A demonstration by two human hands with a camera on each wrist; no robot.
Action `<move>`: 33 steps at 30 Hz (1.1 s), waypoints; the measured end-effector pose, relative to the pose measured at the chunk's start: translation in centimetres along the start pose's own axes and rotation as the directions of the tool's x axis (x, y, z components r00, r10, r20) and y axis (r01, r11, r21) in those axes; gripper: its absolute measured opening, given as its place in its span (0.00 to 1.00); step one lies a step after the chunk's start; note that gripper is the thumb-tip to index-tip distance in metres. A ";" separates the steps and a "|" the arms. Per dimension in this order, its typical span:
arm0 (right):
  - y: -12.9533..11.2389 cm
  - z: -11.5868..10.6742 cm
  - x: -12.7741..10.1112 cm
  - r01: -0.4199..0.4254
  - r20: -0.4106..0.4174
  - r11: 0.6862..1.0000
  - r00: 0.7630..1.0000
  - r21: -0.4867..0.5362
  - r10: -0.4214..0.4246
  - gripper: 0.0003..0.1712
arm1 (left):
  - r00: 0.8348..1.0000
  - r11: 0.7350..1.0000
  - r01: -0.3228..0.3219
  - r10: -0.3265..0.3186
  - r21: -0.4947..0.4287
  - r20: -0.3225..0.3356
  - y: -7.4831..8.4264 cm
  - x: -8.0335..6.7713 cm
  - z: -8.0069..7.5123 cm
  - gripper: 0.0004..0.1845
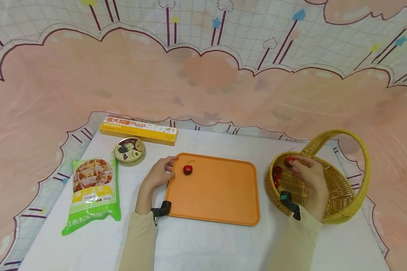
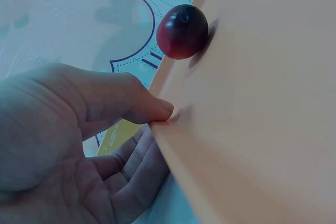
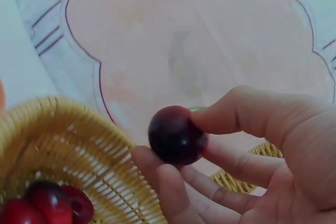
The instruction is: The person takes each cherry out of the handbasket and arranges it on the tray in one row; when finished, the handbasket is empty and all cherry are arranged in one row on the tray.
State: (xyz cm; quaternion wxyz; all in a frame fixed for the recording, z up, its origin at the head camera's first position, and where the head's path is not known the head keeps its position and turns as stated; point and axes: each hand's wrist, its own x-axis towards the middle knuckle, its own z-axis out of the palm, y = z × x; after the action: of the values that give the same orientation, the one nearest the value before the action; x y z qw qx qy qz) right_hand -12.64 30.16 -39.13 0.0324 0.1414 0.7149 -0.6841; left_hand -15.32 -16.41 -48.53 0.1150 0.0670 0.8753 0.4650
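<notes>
An orange tray [image 1: 217, 195] lies flat in the middle of the white table. One red cherry [image 1: 188, 169] [image 2: 181, 31] sits on the tray near its far left corner. My left hand [image 1: 158, 174] holds the tray's left edge [image 2: 173, 129], thumb [image 2: 142, 106] on top and fingers beneath. Above the yellow wicker basket [image 1: 339, 203] [image 3: 68, 129] at the right, my right hand [image 1: 308, 177] pinches a red cherry [image 1: 289, 160] [image 3: 176, 135] between thumb and fingertips. More cherries [image 1: 276, 175] [image 3: 47, 205] lie inside the basket.
At the left lie a green snack bag [image 1: 92, 192], a round tin [image 1: 130, 151] and a long yellow pasta box [image 1: 139, 131] at the back. The table is draped in a patterned pink cloth [image 1: 203, 82] that rises behind it.
</notes>
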 end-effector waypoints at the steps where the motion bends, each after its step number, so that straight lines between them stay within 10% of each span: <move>1: 0.1 0.2 -0.1 0.025 -0.010 1.000 1.000 0.013 -0.025 0.06 | 1.000 1.000 0.002 -0.002 -0.003 0.000 0.0 0.0 0.0 0.32; 9: 0.2 4.5 0.2 0.125 -0.066 0.992 0.990 -0.029 -0.127 0.10 | 1.000 1.000 0.001 -0.001 0.001 0.003 0.0 0.2 0.1 0.32; 24: 4.1 18.8 1.9 0.086 0.190 0.982 0.980 -0.168 -0.053 0.15 | 1.000 1.000 -0.021 0.021 0.003 -0.009 -0.2 0.2 0.0 0.32; 33: 5.9 22.6 1.3 0.128 0.210 0.951 0.975 -0.281 -0.069 0.12 | 1.000 1.000 -0.021 0.021 -0.004 -0.010 -0.1 0.1 -0.1 0.32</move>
State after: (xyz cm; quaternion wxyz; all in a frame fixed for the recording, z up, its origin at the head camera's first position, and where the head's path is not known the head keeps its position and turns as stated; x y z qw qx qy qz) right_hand -15.78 8.25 -46.61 0.0898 0.0303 0.8074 -0.5823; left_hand -15.48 -16.51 -48.57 0.1057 0.0736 0.8742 0.4682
